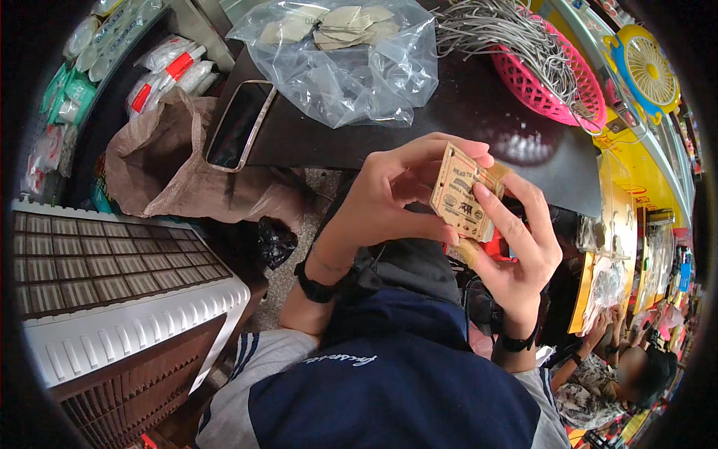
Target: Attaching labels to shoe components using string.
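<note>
Both my hands hold one small tan cardboard tag [460, 193] with dark print, close in front of my chest. My left hand [385, 198] grips its left edge and top with thumb and fingers. My right hand [520, 243] pinches its right side, the index finger lying across the face. The tag is tilted, and a second tan piece shows just below it between my fingers. A black band sits on each wrist.
A dark table [479, 120] carries a clear plastic bag of tan tags [344, 52], a pink basket of grey loops [546, 67] and a phone [239, 123]. A brown sack [168, 161] and a white slatted crate [112, 299] stand at left. Another person sits at the lower right.
</note>
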A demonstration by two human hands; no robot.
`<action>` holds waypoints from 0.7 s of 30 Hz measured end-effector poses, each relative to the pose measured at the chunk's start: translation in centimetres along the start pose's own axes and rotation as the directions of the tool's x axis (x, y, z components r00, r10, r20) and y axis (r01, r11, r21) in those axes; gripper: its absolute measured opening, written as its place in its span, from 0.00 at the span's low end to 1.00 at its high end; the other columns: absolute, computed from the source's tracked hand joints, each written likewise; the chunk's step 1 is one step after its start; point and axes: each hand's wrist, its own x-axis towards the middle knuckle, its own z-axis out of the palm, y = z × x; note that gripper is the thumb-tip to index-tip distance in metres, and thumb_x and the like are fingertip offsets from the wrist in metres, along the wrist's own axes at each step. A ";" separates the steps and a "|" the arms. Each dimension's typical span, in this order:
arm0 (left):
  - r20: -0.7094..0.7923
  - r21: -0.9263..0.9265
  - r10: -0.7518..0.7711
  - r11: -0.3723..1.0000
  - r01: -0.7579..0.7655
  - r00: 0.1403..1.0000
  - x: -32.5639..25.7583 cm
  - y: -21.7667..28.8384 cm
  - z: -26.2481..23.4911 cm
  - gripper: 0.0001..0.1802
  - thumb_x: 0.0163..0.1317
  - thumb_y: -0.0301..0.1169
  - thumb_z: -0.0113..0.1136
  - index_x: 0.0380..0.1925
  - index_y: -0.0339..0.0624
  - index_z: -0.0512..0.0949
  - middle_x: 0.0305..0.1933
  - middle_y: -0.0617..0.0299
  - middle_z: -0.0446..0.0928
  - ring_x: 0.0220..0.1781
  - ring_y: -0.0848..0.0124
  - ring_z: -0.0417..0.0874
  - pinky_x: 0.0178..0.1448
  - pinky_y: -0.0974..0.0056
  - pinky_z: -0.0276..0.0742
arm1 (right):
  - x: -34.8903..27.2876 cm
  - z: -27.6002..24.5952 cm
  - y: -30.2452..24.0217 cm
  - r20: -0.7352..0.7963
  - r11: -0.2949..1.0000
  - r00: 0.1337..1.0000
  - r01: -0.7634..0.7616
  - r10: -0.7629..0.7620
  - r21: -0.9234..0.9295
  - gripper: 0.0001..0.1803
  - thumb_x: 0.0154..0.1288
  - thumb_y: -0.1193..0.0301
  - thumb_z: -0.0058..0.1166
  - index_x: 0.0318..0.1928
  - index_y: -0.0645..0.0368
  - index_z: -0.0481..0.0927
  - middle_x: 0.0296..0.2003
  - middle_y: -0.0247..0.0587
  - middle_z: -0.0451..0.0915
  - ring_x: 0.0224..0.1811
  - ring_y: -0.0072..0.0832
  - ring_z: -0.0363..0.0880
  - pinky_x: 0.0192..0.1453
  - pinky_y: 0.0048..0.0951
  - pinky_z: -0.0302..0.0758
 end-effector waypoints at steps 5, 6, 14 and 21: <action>0.001 -0.009 0.034 0.999 -0.034 0.999 -0.1 -0.1 -0.2 0.48 0.29 0.29 0.80 0.56 0.29 0.68 0.55 0.53 0.74 0.56 0.68 0.76 0.60 0.62 0.74 | 0.0 -0.2 -0.3 0.031 0.999 0.999 -0.028 0.028 0.017 0.31 0.32 0.73 0.68 0.46 0.58 0.82 0.46 0.51 0.76 0.43 0.42 0.78 0.45 0.35 0.75; 0.002 -0.021 0.030 0.999 -0.030 1.000 -0.1 0.0 -0.2 0.48 0.29 0.29 0.80 0.56 0.29 0.69 0.55 0.53 0.74 0.56 0.67 0.76 0.60 0.62 0.74 | 0.0 -0.2 -0.3 0.033 0.999 0.999 -0.028 0.028 0.021 0.31 0.32 0.73 0.68 0.46 0.58 0.82 0.46 0.51 0.76 0.43 0.42 0.78 0.45 0.35 0.75; -0.004 -0.036 -0.016 0.999 0.016 1.000 -0.3 0.3 -0.3 0.46 0.30 0.28 0.79 0.55 0.28 0.69 0.55 0.51 0.74 0.57 0.66 0.76 0.61 0.62 0.73 | -0.3 -0.3 0.0 0.054 1.000 0.998 -0.015 0.014 0.022 0.32 0.32 0.73 0.67 0.47 0.57 0.82 0.47 0.50 0.76 0.44 0.42 0.77 0.46 0.36 0.74; 0.020 -0.005 0.030 1.000 -0.030 0.999 -0.3 0.3 -0.3 0.47 0.30 0.24 0.78 0.57 0.28 0.67 0.56 0.50 0.74 0.58 0.66 0.75 0.62 0.61 0.71 | -0.5 -0.4 0.3 0.064 1.000 0.998 -0.025 0.024 0.013 0.32 0.31 0.74 0.65 0.47 0.56 0.82 0.48 0.49 0.76 0.44 0.41 0.77 0.47 0.36 0.73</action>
